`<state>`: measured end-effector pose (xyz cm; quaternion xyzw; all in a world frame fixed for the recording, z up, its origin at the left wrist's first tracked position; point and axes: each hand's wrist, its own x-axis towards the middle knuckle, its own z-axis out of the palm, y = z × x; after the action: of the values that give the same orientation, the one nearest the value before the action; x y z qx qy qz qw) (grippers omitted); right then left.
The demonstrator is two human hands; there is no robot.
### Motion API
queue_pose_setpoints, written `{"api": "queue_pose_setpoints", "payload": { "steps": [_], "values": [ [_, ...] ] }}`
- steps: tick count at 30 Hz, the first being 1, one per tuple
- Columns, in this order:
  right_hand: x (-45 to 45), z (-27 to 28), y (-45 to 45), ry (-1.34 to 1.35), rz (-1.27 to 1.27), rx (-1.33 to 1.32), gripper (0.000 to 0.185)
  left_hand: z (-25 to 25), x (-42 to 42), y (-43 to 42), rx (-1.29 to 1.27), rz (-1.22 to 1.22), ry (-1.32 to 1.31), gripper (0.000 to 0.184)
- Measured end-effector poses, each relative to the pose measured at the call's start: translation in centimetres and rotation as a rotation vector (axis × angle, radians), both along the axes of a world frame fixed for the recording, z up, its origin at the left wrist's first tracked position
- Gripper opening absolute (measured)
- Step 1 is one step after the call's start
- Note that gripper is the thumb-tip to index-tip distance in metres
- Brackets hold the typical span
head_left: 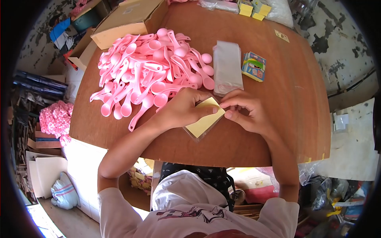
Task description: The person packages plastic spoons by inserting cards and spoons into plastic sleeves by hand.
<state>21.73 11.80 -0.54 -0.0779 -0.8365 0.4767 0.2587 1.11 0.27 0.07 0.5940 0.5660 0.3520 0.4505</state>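
Note:
A yellow card [203, 123] lies inside a clear plastic sleeve, tilted, above the front part of the brown table. My left hand [184, 109] grips it from the left, thumb on top. At its right corner is my right hand [244, 109], thumb and index finger pinched close together; whatever sits between those fingertips is too small to make out. Just beyond the hands rests a stack of clear plastic bags [228, 65], with a pile of colourful printed cards [254, 66] to its right. Many pink spoons [147, 71] are heaped to the left.
The wooden table [289, 103] has a rounded outline. An open cardboard box [129, 20] stands at its back left. Yellow card stacks [254, 8] and plastic packs are at the far edge. Pink material [56, 121] lies beyond the left side.

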Motion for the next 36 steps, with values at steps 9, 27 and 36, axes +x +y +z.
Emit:
{"api": "queue_pose_setpoints", "payload": {
  "steps": [9, 27, 36],
  "values": [
    [0.6, 0.0, 0.5, 0.064, -0.005, -0.083, 0.022, 1.4, 1.5, 1.5, 0.323, 0.045, 0.04, 0.027],
    [1.8, 0.8, 1.4, -0.008, -0.008, -0.306, 0.021, 3.5, 3.5, 4.9, 0.534, 0.018, 0.23, 0.032],
    [1.6, 0.0, 1.3, 0.024, -0.056, -0.164, 0.017, 3.0, 4.3, 5.8, 0.393, -0.057, 0.057, 0.035]
  ]
}}
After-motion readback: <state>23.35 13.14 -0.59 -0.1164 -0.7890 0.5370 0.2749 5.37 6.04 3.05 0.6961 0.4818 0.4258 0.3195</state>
